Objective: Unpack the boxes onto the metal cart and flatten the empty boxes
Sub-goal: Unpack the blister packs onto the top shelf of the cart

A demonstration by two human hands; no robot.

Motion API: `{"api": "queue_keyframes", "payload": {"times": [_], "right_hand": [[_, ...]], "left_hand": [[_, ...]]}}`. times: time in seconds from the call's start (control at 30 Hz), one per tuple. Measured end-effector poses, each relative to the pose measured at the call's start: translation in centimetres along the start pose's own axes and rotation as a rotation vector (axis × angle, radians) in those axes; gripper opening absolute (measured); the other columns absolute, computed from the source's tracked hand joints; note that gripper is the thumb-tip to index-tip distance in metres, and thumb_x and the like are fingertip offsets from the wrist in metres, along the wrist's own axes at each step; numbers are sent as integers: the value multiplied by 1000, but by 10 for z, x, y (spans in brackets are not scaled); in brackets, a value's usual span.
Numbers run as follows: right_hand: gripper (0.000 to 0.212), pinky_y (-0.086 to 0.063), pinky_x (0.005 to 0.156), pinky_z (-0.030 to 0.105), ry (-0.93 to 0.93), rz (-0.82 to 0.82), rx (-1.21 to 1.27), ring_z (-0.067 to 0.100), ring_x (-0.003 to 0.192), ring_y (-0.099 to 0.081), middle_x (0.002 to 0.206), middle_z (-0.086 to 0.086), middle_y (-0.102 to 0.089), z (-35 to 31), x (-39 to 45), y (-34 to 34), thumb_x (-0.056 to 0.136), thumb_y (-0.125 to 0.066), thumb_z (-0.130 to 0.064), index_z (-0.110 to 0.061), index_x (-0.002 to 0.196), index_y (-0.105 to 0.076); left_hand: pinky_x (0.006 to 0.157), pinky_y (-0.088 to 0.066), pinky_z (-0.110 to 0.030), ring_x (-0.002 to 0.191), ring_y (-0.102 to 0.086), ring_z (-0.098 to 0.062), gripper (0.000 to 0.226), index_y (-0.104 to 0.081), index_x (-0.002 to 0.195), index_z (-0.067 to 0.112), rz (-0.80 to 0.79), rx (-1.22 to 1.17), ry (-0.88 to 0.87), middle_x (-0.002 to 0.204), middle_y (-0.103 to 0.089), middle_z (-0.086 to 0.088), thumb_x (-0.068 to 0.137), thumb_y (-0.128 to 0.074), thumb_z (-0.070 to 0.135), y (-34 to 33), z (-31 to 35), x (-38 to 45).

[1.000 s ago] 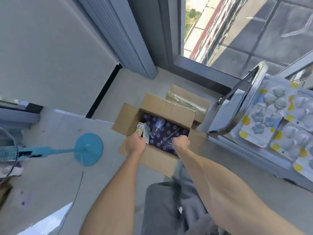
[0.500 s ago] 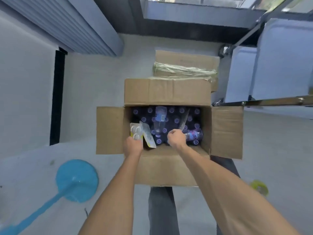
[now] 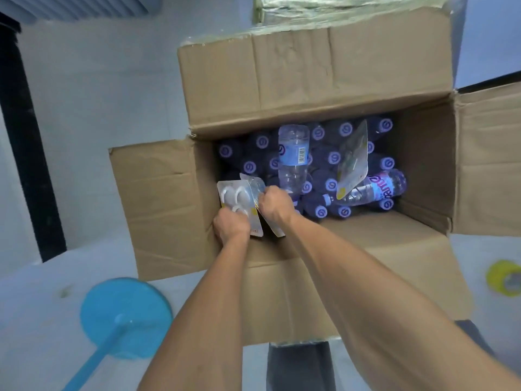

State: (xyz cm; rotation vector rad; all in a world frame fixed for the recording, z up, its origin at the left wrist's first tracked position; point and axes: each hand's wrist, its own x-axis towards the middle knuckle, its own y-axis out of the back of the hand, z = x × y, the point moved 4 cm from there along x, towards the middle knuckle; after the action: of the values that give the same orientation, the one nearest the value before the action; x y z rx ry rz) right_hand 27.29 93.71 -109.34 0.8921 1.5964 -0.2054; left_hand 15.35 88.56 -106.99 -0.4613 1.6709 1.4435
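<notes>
An open cardboard box (image 3: 315,77) stands on the floor, its flaps spread outward. Inside it stand several water bottles with purple caps (image 3: 332,158). Two clear bottles lie on top, one near the middle (image 3: 293,153) and one at the right (image 3: 375,189). A blister pack (image 3: 353,158) leans between them. At the box's near left corner my left hand (image 3: 231,225) grips a blister pack with white round pieces (image 3: 235,197). My right hand (image 3: 275,206) grips a second blister pack (image 3: 253,187) right beside it. The metal cart is out of view.
A blue round stand base (image 3: 124,311) with its pole lies on the floor at the lower left. A yellow tape roll (image 3: 504,277) sits on the floor at the right. Another taped box (image 3: 346,7) stands behind the open one. A dark door frame (image 3: 25,136) runs along the left.
The camera has dropped closer over the box and the cart has left the view. My right hand moved left from the bottles to the blister packs beside my left hand.
</notes>
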Motion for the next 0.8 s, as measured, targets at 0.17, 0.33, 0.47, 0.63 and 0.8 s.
{"api": "queue_keyframes", "payload": {"times": [0.17,0.33,0.47,0.63,0.8], "right_hand": [[27,-45,81,33,-64,74,-36,36,107,-60,115,19,-64,4,-15,7,96,-47,-15,-5,114,-63],[28,-50,87,38,-116,98,-106,37,111,-60,119,17,-63,-11,-83,55,89,-47,-6,-3,114,-61],[28,-50,89,36,-158,81,-96,32,115,-61,121,14,-63,-21,-164,130,90,-52,-9,-4,116,-61],[23,-50,87,34,-103,213,35,31,113,-62,109,12,-64,-27,-274,263,92,-52,-12,-4,111,-62],[13,-50,79,33,19,423,319,26,94,-65,94,13,-68,-3,-376,409,89,-56,-14,-9,90,-67]], "left_hand": [[71,-33,-28,103,-58,-38,23,-66,104,2,32,-64,-14,109,-67,-21,94,-56,20,11,-4,-17],[71,-42,-36,85,-61,-38,26,-61,73,6,18,-143,-134,81,-69,-17,92,-63,23,44,10,-70],[56,-38,-39,54,-36,-25,45,-41,54,14,48,-154,-223,49,-39,1,88,-68,22,84,32,-144],[64,-44,-41,63,-51,-33,46,-47,52,10,70,-218,-258,58,-52,-11,88,-68,30,128,82,-274],[68,-42,-38,75,-60,-36,36,-56,58,9,90,-288,-377,63,-56,-13,87,-73,23,150,168,-427]]}}
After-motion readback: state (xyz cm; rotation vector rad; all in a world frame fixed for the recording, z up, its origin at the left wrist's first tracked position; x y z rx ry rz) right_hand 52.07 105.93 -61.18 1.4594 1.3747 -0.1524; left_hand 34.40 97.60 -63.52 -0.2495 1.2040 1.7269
